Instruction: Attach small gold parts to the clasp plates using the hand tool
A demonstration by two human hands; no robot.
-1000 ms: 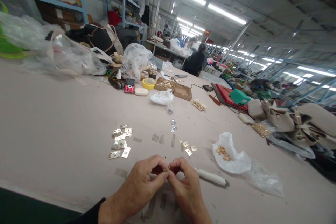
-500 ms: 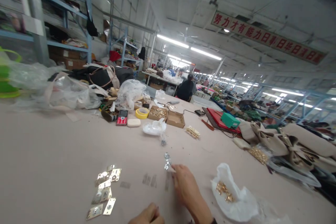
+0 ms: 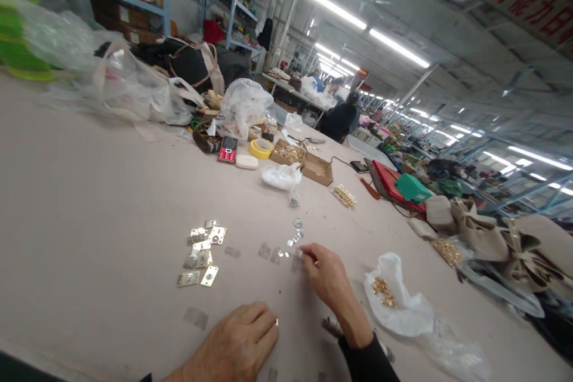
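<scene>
My right hand (image 3: 329, 277) rests over the table, its fingertips pinched together beside a small dark flat plate; what they hold is too small to name. Just beyond them lie small round silver discs (image 3: 298, 224). Nearer to me, my left hand (image 3: 244, 337) has its fingers curled, with a tiny bright bit showing at the fingertips. Shiny metal plates (image 3: 209, 276) with holes lie in a loose group to the left. To the right, an open white plastic bag (image 3: 400, 310) bears gold-coloured metal pieces (image 3: 382, 292).
Farther back are a red phone (image 3: 228, 150), yellow tape (image 3: 261, 148), a cardboard box (image 3: 317, 169) and plastic bags (image 3: 246, 104). At right are a green box (image 3: 412, 188) and beige bags (image 3: 478, 230). A person (image 3: 339, 121) sits in the distance.
The view has shifted, so the table appears higher. My left hand has come farther into view. The silver discs are now spread out on the table near my right hand.
</scene>
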